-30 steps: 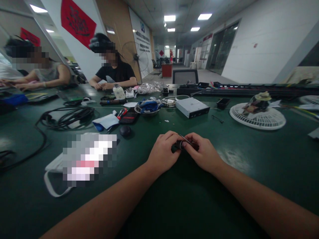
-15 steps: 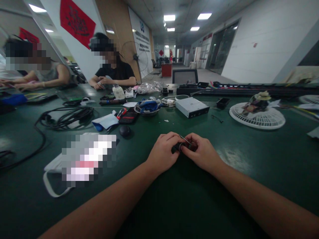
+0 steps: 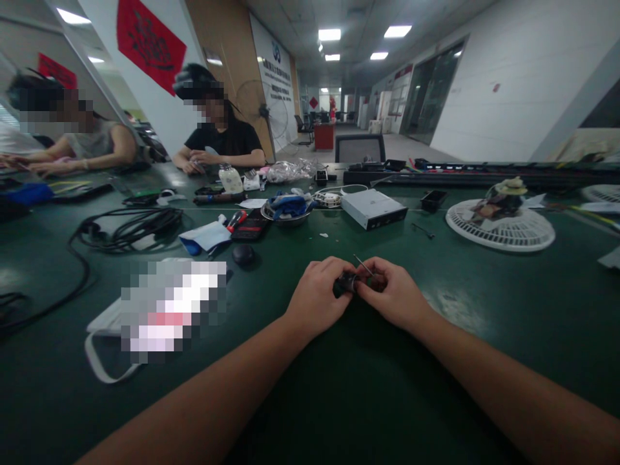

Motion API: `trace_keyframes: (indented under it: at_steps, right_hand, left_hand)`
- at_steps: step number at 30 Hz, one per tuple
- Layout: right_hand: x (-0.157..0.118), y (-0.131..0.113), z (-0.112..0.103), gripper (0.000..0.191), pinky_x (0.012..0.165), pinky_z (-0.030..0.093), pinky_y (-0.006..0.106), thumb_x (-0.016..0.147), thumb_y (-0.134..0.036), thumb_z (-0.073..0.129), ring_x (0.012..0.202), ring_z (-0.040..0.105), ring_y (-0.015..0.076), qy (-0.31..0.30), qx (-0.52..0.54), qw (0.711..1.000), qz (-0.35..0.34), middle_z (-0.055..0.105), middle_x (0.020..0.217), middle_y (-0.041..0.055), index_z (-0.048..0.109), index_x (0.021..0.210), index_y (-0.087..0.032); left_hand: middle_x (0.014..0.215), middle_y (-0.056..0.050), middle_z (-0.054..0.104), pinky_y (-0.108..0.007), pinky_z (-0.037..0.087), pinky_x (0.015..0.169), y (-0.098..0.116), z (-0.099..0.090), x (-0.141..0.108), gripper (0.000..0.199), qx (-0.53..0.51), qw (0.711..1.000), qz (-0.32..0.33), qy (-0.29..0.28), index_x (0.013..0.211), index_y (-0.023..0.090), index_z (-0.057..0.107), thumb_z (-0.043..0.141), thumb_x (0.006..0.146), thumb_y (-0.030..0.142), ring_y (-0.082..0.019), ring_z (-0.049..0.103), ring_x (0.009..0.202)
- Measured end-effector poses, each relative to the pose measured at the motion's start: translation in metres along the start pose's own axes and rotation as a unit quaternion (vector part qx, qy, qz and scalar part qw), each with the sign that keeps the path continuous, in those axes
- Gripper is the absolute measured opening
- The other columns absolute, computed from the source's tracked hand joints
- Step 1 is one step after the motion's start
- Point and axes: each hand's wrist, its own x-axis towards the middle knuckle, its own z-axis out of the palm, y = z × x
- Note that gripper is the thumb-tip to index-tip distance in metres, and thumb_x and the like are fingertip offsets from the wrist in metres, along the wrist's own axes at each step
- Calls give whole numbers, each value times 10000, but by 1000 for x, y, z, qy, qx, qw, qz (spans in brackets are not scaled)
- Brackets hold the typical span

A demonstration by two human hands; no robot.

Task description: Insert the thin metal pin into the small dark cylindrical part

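Observation:
My left hand is closed round a small dark cylindrical part, its fingers over the top and the thumb below. Right beside it, my right hand pinches a thin metal rod-like tool, whose slim tip points up and to the left. The right thumb and fingertips touch the near end of the dark part. Most of the part and the tool's other end are hidden by the fingers. Both hands are together just above the dark green table.
A black mouse and a strapped device with a blurred bright screen lie left. Beyond my hands are a metal bowl with blue cloth, a disc drive and a white fan grille. Two people sit across on the left.
The thin metal tool has tilted more upright, and its tip now stands clear above the fingers. More of the dark part shows between my hands. The arms have barely moved.

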Motion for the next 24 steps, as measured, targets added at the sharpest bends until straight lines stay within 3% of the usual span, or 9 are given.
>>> trace_keyframes:
  at_steps: [6, 10, 15, 24]
  right_hand:
    - [2, 3, 1, 248, 585, 468, 284, 842, -317, 675, 658, 603, 149, 52, -16, 998, 7, 666, 827, 3, 610, 1050, -198]
    - [0, 1, -1, 185, 622, 469, 296, 932, -279, 557, 693, 613, 148, 99, -64, 993, -20, 682, 902, 24, 632, 1083, -201]
    - [-2, -1, -1, 228, 672, 481, 307, 924, -224, 570, 765, 622, 158, 53, -192, 976, -82, 681, 947, 30, 750, 1063, -237]
    - [-7, -3, 0, 287, 674, 498, 329, 909, -225, 572, 771, 646, 172, 32, -310, 944, -107, 704, 973, 32, 769, 1115, -262]
  left_hand:
    - [1023, 3, 678, -384, 463, 903, 0, 1, 0, 289, 10, 1000, -12, 14, 1006, 233, 617, 708, 768, 97, -198, 613, 967]
    - [1002, -12, 675, -400, 470, 888, -2, 1, 1, 255, 36, 994, -69, 77, 982, 224, 608, 694, 779, 95, -212, 625, 966]
    - [977, -23, 655, -397, 477, 847, -7, 2, 1, 247, 57, 982, -127, 131, 953, 211, 589, 672, 767, 71, -217, 625, 945]
    - [951, -8, 655, -386, 452, 856, -3, 0, 2, 263, 75, 987, -102, 97, 895, 216, 607, 640, 729, 14, -210, 611, 941]
